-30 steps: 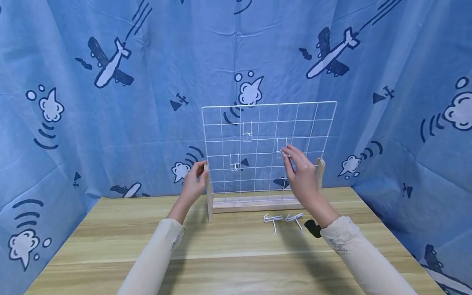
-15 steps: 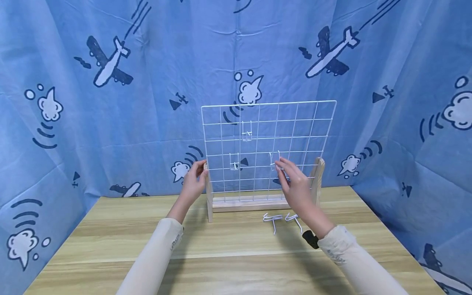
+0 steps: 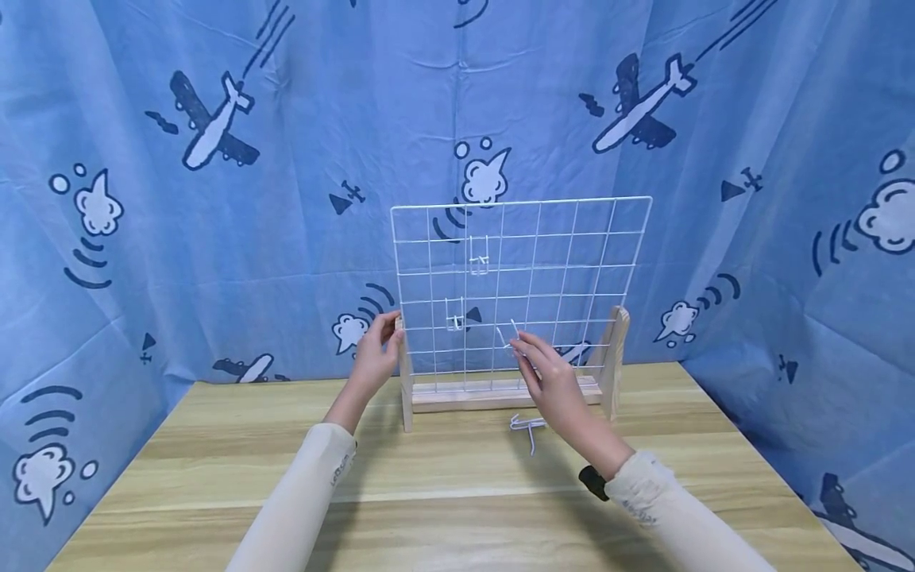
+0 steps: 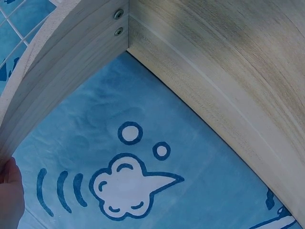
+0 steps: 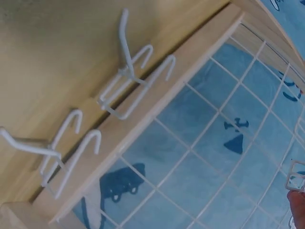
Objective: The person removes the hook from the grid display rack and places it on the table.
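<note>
My left hand (image 3: 375, 355) pinches the top of the left wooden upright (image 3: 406, 381) of a stand. That stand holds a white wire grid panel (image 3: 575, 235). In the left wrist view, fingertips (image 4: 13, 176) show against the upright's edge. My right hand (image 3: 554, 387) pinches a white wire hook (image 3: 505, 338) in front of the grid's lower middle. Two other hooks hang on the grid, one upper hook (image 3: 479, 264) and one lower hook (image 3: 455, 323). In the right wrist view, two loose hooks (image 5: 125, 78) lie on the table by the base; one is hidden in the head view.
The stand's wooden base bar (image 3: 465, 400) rests near the back of the wood-grain table (image 3: 429, 508). A blue curtain (image 3: 300, 238) with printed planes surrounds the table behind and at both sides. A dark device (image 3: 593, 482) sits at my right wrist.
My right hand has moved down and left with the hook, from mid-grid height toward the grid's lower middle. My left hand has stayed on the upright.
</note>
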The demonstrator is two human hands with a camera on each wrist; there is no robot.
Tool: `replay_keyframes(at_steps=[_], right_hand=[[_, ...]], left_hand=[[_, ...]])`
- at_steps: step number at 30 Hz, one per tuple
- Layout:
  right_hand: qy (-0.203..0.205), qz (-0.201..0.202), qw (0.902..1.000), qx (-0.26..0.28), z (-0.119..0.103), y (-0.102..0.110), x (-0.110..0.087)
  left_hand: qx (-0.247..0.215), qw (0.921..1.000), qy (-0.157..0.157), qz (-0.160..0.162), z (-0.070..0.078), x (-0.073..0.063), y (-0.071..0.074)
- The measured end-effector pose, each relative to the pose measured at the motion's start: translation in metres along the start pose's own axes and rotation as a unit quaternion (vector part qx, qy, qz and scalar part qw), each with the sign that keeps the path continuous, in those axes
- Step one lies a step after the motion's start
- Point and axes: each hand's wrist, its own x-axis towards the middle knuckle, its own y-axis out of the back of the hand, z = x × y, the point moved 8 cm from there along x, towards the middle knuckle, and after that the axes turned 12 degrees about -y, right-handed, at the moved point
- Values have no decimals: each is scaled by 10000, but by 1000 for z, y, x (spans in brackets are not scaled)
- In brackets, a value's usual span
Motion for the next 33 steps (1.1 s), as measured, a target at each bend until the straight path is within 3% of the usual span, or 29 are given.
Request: replay_keyframes(at_steps=[10,33], right_hand=[[233,-545,9982,-34,-4,-21,-15],[602,-1073,9920,-298,-2,-42,-33]], left_hand=[[-17,10000,16,5,1,-3,0],[-15,10000,24,33,1,-2,1]])
